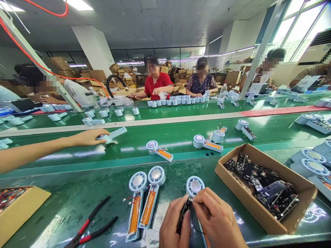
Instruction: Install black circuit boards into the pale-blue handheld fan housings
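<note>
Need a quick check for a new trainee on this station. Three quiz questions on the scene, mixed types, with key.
1. Multiple choice: what is the left hand holding?
A) pliers
B) a narrow dark board
C) a bottle

2. Count: how many round-headed blue units lie on the near bench between the pliers and the left hand?

3. True or false: the right-hand cardboard box holds a pile of loose dark boards.

Key: 1. B; 2. two; 3. true
</note>
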`<state>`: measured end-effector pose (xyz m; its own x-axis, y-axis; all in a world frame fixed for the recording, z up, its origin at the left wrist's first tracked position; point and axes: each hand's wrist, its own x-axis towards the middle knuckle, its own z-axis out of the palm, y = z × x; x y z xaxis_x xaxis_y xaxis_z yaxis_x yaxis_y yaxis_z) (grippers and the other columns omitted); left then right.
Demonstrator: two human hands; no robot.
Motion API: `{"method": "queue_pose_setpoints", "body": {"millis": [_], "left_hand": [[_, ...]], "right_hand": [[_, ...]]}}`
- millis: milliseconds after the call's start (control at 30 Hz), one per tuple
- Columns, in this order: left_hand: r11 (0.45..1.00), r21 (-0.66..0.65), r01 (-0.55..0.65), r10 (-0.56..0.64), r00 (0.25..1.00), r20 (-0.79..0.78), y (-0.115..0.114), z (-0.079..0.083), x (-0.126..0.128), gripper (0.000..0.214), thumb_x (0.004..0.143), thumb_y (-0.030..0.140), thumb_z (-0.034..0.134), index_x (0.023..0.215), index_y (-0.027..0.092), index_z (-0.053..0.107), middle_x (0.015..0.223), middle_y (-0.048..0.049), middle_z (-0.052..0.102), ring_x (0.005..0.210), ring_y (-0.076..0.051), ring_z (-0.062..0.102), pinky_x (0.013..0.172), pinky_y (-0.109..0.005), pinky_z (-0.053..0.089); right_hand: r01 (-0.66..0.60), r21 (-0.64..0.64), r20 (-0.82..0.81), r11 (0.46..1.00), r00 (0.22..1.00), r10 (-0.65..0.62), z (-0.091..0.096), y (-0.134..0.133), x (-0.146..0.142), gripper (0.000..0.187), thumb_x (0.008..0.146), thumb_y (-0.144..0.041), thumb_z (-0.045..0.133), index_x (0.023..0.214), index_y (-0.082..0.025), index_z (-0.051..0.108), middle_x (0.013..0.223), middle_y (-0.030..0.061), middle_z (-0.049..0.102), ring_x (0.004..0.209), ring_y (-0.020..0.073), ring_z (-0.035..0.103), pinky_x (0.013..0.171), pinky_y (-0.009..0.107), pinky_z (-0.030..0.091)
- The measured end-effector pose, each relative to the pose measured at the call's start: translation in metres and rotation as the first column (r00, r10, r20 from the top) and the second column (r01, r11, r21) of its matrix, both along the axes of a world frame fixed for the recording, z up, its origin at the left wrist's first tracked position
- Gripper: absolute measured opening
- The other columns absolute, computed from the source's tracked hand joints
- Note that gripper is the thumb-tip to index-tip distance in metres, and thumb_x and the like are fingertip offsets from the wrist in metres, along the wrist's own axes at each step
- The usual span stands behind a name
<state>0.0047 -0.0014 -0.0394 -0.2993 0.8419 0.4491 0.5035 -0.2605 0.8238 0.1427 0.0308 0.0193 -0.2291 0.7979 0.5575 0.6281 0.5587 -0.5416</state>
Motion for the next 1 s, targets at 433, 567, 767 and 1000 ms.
{"method": "queue_pose_setpoints", "body": {"millis": [433,567,767,1000], "left_hand": [[0.973,0.137,0.184,-0.161,0.973,-0.167,-0.002,-0.015,-0.01,0.049,0.096,0.006,0.051,0.138,0.028,0.059,0.128,-0.005,0.071,0.118,-0.016,0.068,0.104,-0.024,0.053],[0.961,0.142,0.237,-0.199,0.95,-0.241,-0.003,-0.019,-0.011,0.055,0.096,0.001,0.048,0.144,0.027,0.053,0.133,-0.0067,0.069,0.123,-0.016,0.065,0.108,-0.024,0.05],[0.946,0.142,0.293,-0.219,0.896,-0.387,-0.001,-0.014,-0.019,0.053,0.095,0.001,0.048,0.145,0.02,0.051,0.131,-0.0122,0.07,0.123,-0.017,0.066,0.106,-0.024,0.052],[0.909,0.141,0.392,-0.279,0.824,-0.494,0.004,0.001,-0.028,0.058,0.092,-0.002,0.05,0.147,0.015,0.046,0.129,-0.0154,0.071,0.122,-0.018,0.067,0.103,-0.024,0.054]], "right_hand": [[-0.047,-0.01,0.17,0.999,0.984,0.048,-0.007,-0.001,0.003,0.026,0.099,-0.011,0.039,0.083,-0.022,0.056,0.074,0.0005,0.06,0.059,0.0142,0.06,0.057,0.024,0.043],[-0.104,-0.027,0.23,0.994,0.967,0.107,-0.007,0.0,0.006,0.028,0.1,-0.01,0.037,0.082,-0.021,0.055,0.073,0.001,0.058,0.06,0.0149,0.057,0.058,0.025,0.04],[-0.122,-0.069,0.222,0.99,0.966,0.134,-0.004,0.003,0.006,0.028,0.1,-0.011,0.037,0.08,-0.021,0.053,0.074,0.0017,0.059,0.062,0.0154,0.057,0.059,0.026,0.039],[-0.146,-0.239,0.106,0.96,0.979,0.175,0.01,0.008,0.009,0.027,0.1,-0.014,0.044,0.076,-0.021,0.054,0.073,-0.0003,0.059,0.061,0.0128,0.057,0.058,0.023,0.041]]}}
